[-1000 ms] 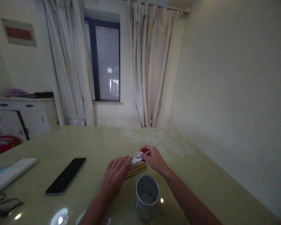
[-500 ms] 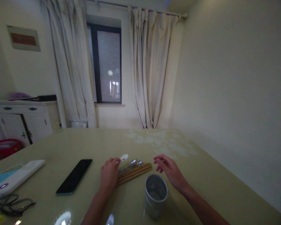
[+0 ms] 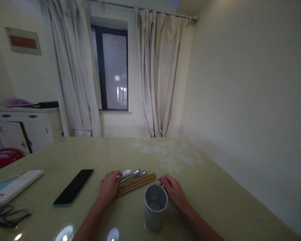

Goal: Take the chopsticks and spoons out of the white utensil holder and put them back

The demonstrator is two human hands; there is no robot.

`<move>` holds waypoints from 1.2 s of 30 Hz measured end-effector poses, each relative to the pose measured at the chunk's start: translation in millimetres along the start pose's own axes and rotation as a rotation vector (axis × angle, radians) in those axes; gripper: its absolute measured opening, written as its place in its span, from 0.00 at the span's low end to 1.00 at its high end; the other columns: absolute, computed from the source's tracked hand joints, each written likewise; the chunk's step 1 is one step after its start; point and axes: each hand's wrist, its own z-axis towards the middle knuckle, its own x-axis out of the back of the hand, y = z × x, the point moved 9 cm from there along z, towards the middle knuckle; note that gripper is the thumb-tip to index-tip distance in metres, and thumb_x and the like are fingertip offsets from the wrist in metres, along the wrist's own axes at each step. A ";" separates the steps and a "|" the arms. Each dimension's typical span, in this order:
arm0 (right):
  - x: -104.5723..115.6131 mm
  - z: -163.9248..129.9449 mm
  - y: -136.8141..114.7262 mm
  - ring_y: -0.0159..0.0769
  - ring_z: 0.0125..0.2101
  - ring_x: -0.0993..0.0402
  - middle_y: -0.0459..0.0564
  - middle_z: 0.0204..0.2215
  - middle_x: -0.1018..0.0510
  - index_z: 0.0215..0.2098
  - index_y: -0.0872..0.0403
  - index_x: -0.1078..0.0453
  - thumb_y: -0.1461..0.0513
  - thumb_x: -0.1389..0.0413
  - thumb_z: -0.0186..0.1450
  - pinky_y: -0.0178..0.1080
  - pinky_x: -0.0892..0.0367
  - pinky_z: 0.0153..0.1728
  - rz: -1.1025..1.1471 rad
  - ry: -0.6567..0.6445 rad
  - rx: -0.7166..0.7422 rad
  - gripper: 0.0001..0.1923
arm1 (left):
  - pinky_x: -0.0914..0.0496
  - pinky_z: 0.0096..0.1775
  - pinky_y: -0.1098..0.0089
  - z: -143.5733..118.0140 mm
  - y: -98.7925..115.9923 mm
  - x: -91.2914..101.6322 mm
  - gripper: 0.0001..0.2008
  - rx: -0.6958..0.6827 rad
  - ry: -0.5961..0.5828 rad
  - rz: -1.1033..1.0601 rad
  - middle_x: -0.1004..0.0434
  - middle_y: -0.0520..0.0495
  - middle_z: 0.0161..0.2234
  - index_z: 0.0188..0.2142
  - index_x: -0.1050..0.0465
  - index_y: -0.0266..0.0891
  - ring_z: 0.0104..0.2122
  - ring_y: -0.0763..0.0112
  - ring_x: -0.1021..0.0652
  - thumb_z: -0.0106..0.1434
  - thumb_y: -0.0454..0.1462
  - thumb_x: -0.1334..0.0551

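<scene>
My left hand point(image 3: 108, 188) rests on the near ends of a bundle of wooden chopsticks point(image 3: 137, 182) and the handles of the spoons. A white ceramic spoon point(image 3: 126, 173) and two metal spoons point(image 3: 138, 173) lie side by side just behind the chopsticks. My right hand point(image 3: 173, 192) lies with curled fingers on the table, right of a perforated metal cup point(image 3: 155, 206), which stands upright and looks empty. Whether the left fingers grip a spoon handle is hidden.
On the glossy yellow-green table point(image 3: 210, 187), a black phone point(image 3: 73, 186) lies left of my left hand. A white flat device point(image 3: 13, 187) and dark cables point(image 3: 7, 215) sit at the far left. A wall runs along the right side; window and curtains behind.
The white spoon went from my right hand to my left hand, then down beside the metal spoons. My right hand drew back and settled next to the cup.
</scene>
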 end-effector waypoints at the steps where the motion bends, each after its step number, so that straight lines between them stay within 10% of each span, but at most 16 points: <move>1: -2.5 -1.6 -1.5 0.41 0.29 0.25 0.51 0.31 0.20 0.39 0.54 0.22 0.33 0.47 0.67 0.41 0.30 0.32 0.008 -0.012 0.007 0.34 | 0.30 0.52 0.58 0.6 -0.6 -0.4 0.16 -0.002 -0.006 0.001 0.17 0.44 0.50 0.46 0.19 0.47 0.53 0.56 0.20 0.73 0.36 0.47; 14: -9.8 -3.7 -6.4 0.38 0.29 0.25 0.49 0.30 0.21 0.39 0.53 0.22 0.34 0.51 0.70 0.39 0.31 0.32 0.013 -0.014 0.041 0.34 | 0.31 0.55 0.53 0.3 6.4 11.5 0.16 -0.054 0.045 -0.024 0.17 0.45 0.54 0.46 0.17 0.49 0.56 0.53 0.22 0.72 0.38 0.46; 18: -4.8 2.0 -2.6 0.38 0.27 0.26 0.48 0.29 0.22 0.38 0.52 0.22 0.34 0.51 0.69 0.39 0.31 0.30 0.011 0.049 0.033 0.34 | 0.30 0.53 0.57 -9.2 40.7 20.6 0.13 -0.223 0.095 -0.062 0.16 0.45 0.49 0.44 0.16 0.49 0.52 0.56 0.21 0.71 0.38 0.42; 24: 2.9 9.9 12.7 0.38 0.25 0.28 0.49 0.28 0.22 0.38 0.52 0.22 0.31 0.51 0.66 0.39 0.33 0.28 0.010 0.110 -0.021 0.36 | 0.31 0.52 0.60 -34.5 86.7 -14.1 0.07 -0.424 -0.107 -0.053 0.17 0.47 0.47 0.42 0.17 0.49 0.50 0.57 0.21 0.68 0.37 0.35; 36: -1.1 9.2 11.0 0.39 0.26 0.26 0.50 0.29 0.22 0.38 0.52 0.22 0.34 0.51 0.68 0.40 0.31 0.30 -0.058 0.082 -0.005 0.34 | 0.29 0.61 0.52 -27.7 75.4 -24.4 0.12 -0.426 0.025 -0.137 0.18 0.46 0.57 0.48 0.16 0.50 0.57 0.56 0.20 0.70 0.37 0.37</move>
